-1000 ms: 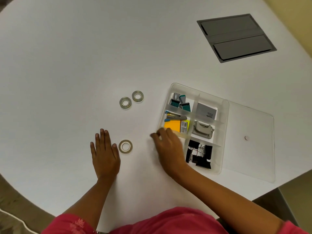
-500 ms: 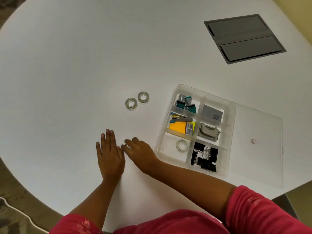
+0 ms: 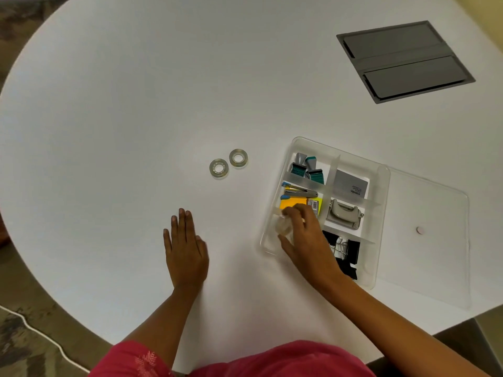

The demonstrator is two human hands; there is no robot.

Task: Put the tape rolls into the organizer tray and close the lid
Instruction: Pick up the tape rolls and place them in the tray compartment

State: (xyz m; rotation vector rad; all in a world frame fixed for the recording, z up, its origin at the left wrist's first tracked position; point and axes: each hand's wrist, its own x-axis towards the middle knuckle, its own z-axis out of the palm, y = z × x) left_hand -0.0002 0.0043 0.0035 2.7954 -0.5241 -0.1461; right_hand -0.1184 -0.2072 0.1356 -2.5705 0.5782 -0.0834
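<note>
While the left hand (image 3: pixel 187 250) lies flat, the right hand (image 3: pixel 304 235) pinches a clear tape roll (image 3: pixel 283 225) inside the translucent organizer tray (image 3: pixel 381 183).

Bright, even overhead light, soft shadows, wide-angle bowing at edges.

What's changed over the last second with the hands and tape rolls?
The right hand took the near tape roll off the table and carried it right, into the organizer tray's near-left compartment. The left hand stayed flat; the two far rolls and lid stayed put.
</note>
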